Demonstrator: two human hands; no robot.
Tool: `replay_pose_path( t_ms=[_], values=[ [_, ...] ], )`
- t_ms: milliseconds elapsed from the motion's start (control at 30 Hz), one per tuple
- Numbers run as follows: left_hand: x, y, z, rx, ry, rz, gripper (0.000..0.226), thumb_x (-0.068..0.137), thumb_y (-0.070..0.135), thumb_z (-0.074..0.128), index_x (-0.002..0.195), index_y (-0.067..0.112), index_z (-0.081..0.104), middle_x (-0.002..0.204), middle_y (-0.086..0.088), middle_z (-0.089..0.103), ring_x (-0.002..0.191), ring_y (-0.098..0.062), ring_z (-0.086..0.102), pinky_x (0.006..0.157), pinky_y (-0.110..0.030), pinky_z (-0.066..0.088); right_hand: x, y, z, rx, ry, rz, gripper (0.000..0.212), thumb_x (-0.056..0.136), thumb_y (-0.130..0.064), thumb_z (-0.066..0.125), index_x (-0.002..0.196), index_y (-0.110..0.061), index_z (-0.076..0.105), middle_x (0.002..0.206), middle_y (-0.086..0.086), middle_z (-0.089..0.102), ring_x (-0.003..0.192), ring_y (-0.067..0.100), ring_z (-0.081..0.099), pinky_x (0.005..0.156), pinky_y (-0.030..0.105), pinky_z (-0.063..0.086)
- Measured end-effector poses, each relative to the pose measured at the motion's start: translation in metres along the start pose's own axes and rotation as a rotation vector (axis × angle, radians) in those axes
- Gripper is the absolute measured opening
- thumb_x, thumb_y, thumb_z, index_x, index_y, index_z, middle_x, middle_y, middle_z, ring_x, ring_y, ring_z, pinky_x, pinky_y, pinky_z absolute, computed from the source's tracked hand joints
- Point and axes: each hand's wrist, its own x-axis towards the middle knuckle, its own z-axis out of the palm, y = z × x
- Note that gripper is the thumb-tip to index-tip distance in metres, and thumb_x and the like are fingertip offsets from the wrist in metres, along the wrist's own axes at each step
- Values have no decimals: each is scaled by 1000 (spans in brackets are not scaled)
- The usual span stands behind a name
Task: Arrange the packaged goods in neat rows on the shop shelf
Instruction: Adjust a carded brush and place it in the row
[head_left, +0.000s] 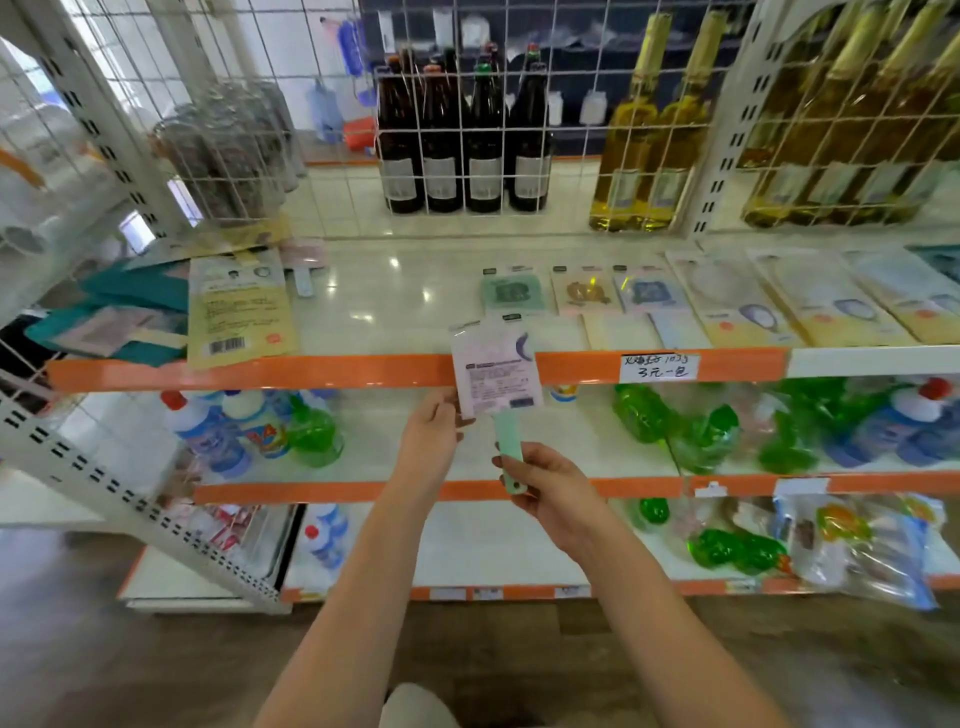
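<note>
Left hand (434, 428) pinches pink packet (496, 371); right hand (545, 491) grips handle (508, 452).

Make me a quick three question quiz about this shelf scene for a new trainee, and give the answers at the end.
1. True or false: both hands are empty.
2. Which hand grips the green handle? A left, B right.
3. What colour is the front edge of the shelf?

Key:
1. False: the left hand pinches the pink packet, and the right hand holds the handle.
2. B.
3. Orange.
</note>
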Motion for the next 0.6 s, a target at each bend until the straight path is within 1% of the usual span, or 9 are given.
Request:
replay_pose_path(
  t_ms=[100, 133, 200, 233, 300, 400, 467, 533, 600],
  values=[
    [-2, 4, 2, -108, 27, -25, 29, 100, 12, 33, 109, 13, 60, 102, -3, 67, 95, -17, 62, 85, -30, 50, -4, 3, 1, -14, 0, -25, 10, 89, -4, 60, 90, -13, 64, 88, 3, 66, 76, 13, 56, 67, 23, 45],
    [-1, 5, 2, -142, 33, -36, 27, 101, 16, 34, 107, 14, 60, 100, -2, 67, 94, -17, 62, 83, -29, 51, -5, 3, 2, -24, -5, -35, 10, 89, -4, 60, 90, -13, 64, 88, 3, 66, 76, 13, 56, 67, 23, 45],
    [-2, 8, 2, -203, 29, -46, 22, 102, 20, 39, 95, 19, 60, 94, 1, 66, 89, -15, 62, 80, -27, 53, -7, 2, 3, -60, -8, -53, 9, 88, -5, 62, 90, -13, 65, 88, 4, 65, 76, 12, 56, 69, 23, 46],
    [-2, 10, 2, -229, 22, -49, 20, 101, 19, 41, 90, 20, 58, 91, 1, 66, 87, -14, 62, 78, -26, 54, -7, 1, 3, -82, -8, -61, 8, 87, -6, 62, 90, -14, 65, 90, 6, 65, 77, 13, 56, 70, 24, 46],
    [-2, 11, 1, -276, 7, -56, 17, 100, 16, 45, 87, 17, 56, 90, -2, 66, 84, -14, 63, 73, -24, 56, -7, 0, 5, -138, -14, -75, 8, 87, -7, 63, 90, -15, 64, 94, 9, 64, 80, 15, 57, 73, 25, 47],
    [-1, 12, 1, -330, 14, -56, 12, 100, 12, 46, 91, 12, 54, 91, -6, 65, 81, -14, 65, 64, -20, 58, -6, -2, 6, -225, -13, -85, 9, 87, -9, 65, 93, -15, 64, 91, 6, 64, 81, 14, 58, 72, 23, 48],
    [0, 11, 1, -332, 26, -41, 8, 99, 11, 46, 99, 8, 54, 93, -6, 65, 82, -14, 65, 64, -20, 58, -5, -3, 6, -281, 12, -98, 12, 86, -11, 66, 97, -16, 64, 87, 2, 64, 80, 13, 59, 70, 21, 49],
    [0, 12, 3, -322, 46, -26, 9, 99, 11, 47, 104, 7, 53, 92, -4, 66, 81, -12, 65, 66, -20, 58, -4, -5, 7, -384, 59, -118, 19, 87, -14, 66, 105, -16, 61, 91, 2, 65, 83, 15, 61, 70, 20, 49],
    [1, 13, 5, -306, 76, -15, 9, 99, 11, 47, 105, 7, 53, 91, -2, 65, 81, -10, 65, 66, -19, 58, -3, -7, 11, -538, 116, -147, 30, 89, -19, 64, 118, -17, 56, 100, 3, 65, 85, 16, 61, 71, 21, 50]
  ],
)
